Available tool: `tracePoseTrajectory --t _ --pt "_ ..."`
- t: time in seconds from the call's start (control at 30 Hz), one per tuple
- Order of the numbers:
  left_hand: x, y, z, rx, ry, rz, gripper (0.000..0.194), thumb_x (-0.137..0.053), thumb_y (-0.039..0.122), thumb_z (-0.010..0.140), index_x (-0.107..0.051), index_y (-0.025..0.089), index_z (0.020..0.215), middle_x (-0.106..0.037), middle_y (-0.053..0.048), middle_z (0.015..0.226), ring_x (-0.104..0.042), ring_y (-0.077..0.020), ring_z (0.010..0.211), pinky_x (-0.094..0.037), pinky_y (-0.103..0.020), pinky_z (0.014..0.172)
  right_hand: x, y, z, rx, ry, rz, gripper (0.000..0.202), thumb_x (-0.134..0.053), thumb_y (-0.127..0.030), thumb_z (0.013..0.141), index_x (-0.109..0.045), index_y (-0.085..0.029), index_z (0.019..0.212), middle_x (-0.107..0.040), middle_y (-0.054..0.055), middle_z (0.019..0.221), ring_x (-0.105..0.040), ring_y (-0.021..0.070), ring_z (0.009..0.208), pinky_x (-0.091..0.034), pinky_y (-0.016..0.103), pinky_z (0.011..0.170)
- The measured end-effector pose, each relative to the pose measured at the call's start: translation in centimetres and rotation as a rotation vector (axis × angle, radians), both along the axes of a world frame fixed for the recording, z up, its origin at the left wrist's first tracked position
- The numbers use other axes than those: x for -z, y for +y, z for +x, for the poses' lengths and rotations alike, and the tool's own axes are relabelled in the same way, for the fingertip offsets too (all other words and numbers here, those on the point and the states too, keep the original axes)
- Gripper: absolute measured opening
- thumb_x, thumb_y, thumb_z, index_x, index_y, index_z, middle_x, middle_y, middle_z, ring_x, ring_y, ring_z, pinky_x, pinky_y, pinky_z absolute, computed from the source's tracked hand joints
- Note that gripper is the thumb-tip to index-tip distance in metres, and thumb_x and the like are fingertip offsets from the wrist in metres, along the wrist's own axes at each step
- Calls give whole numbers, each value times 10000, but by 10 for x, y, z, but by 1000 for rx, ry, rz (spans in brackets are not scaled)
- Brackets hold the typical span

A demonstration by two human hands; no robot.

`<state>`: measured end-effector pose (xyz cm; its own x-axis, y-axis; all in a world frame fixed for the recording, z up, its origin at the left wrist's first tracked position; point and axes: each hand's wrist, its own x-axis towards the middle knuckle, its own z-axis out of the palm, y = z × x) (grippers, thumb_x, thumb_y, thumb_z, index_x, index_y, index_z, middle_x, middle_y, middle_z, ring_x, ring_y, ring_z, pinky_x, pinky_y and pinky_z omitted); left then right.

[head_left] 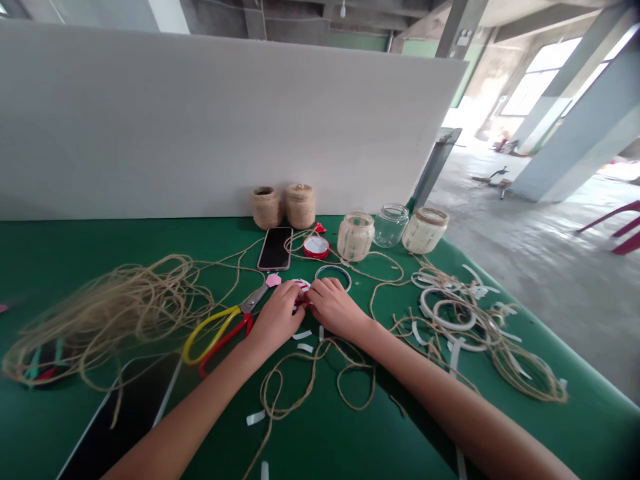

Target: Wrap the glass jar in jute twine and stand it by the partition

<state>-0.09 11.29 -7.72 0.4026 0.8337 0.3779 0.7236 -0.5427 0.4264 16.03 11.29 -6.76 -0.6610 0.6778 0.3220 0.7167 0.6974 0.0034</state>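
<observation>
My left hand (281, 309) and my right hand (334, 307) meet at the middle of the table. Both have their fingers closed on a small red-and-white tape roll (301, 284), which they mostly cover. Just beyond my right hand lies a tape ring (334, 268). Scissors (240, 313) with one yellow and one red handle rest beside my left hand, blades pointing away from me. Short white tape strips (304, 341) and a loose length of jute twine (293, 400) lie on the green table (220, 427) between my forearms.
Two twine-wrapped jars (301, 207), a phone (275, 249) and a red tape roll (317, 247) stand or lie farther back. Several glass jars (391, 225) are at back right. Tangled twine (135, 303) spreads left, partly over a dark tablet-like slab (125, 420); tape rings (454, 315) lie right.
</observation>
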Motion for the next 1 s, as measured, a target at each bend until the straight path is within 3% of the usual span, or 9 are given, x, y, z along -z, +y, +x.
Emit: tracePoseTrajectory --t 0.33,0.8,1.0 --pt "-1 -1 1 -9 -8 -15 109 -466 82 751 -492 186 774 -528 -58 838 -519 -209 847 -456 -355 743 1 5 0 70 -12 -22 105 -495 -214 826 -525 -130 883 -509 103 925 -434 235 863 -348 349 734" --pt "3 3 5 -66 -52 -24 151 -460 37 673 -445 186 685 -481 -42 781 -486 -199 787 -443 -349 709 5 6 -5 -1 -8 38 90 -450 -188 846 -525 -138 839 -505 78 864 -409 211 815 -321 338 706" --pt "5 4 6 -83 -80 -32 145 -458 53 678 -487 180 742 -486 -46 809 -484 -202 810 -437 -350 732 7 11 0 -138 -56 95 107 -431 -149 853 -536 -128 860 -512 78 875 -395 213 822 -310 354 724"
